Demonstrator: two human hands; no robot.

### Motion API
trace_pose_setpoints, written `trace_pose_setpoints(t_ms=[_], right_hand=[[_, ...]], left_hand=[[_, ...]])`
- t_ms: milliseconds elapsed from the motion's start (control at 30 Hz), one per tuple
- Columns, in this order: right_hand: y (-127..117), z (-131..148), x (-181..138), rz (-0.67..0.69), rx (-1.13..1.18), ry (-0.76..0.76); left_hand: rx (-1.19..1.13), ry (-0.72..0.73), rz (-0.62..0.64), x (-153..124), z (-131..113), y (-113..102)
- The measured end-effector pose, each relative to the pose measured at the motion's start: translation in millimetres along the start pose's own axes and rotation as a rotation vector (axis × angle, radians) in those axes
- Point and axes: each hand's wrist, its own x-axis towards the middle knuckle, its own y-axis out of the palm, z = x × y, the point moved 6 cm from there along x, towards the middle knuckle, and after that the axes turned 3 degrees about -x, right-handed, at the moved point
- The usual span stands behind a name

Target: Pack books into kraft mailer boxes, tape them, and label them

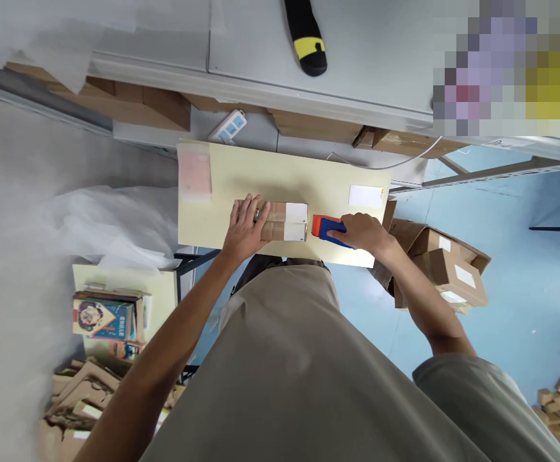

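A small brown cardboard box [274, 221] with a white label lies on a pale yellow board [261, 173]. Across the box's left end, my left hand [246, 228] is curled with its fingers and thumb gripping it. Just right of the box, my right hand [363, 232] is closed around a blue handheld tool [329, 229] with an orange front end. That front end points at the box, with a narrow gap between them. The tool's exact kind is hard to make out, as my fingers cover part of it.
A white card [365, 196] lies on the board, with a white power strip [229, 126] behind it. Beyond stands a grey shelf [381, 64] holding a black-and-yellow object [310, 48]. Cartons [453, 273] sit at right, books [109, 316] and flattened cardboard [80, 391] at left.
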Motion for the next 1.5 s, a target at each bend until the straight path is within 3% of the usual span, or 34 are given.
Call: trace_pose_setpoints(t_ms=[167, 333, 567, 800, 900, 967, 1133, 1233, 1367, 1500], right_hand=[[11, 20, -5, -0.071, -0.040, 0.025], [27, 35, -4, -0.232, -0.051, 0.064], [58, 23, -5, -0.361, 0.126, 0.268], [54, 20, -40, -0.441, 0.312, 0.378], [35, 22, -49, -0.484, 0.375, 0.341], [11, 22, -57, -0.570, 0.391, 0.301], [-75, 19, -87, -0.948, 0.336, 0.221], [-126, 20, -97, -1.130, 0.255, 0.148], [-175, 16, -82, -1.231, 0.120, 0.104], [-198, 7, -51, -1.224, 0.053, 0.137]], left_hand=[[0.024, 0.021, -0.014, 0, -1, -1], [0.061, 0.057, -0.026, -3, 3, 4], [0.133, 0.097, -0.066, -11, 6, 11], [0.180, 0.131, -0.133, -12, -3, 0], [0.178, 0.189, -0.201, 1, -30, -19], [0.157, 0.295, -0.282, 15, -64, -41], [0.061, 0.590, -0.564, 58, -164, -111], [0.045, 0.660, -0.652, 82, -202, -144], [0.079, 0.656, -0.677, 99, -217, -161], [0.078, 0.602, -0.653, 93, -206, -155]])
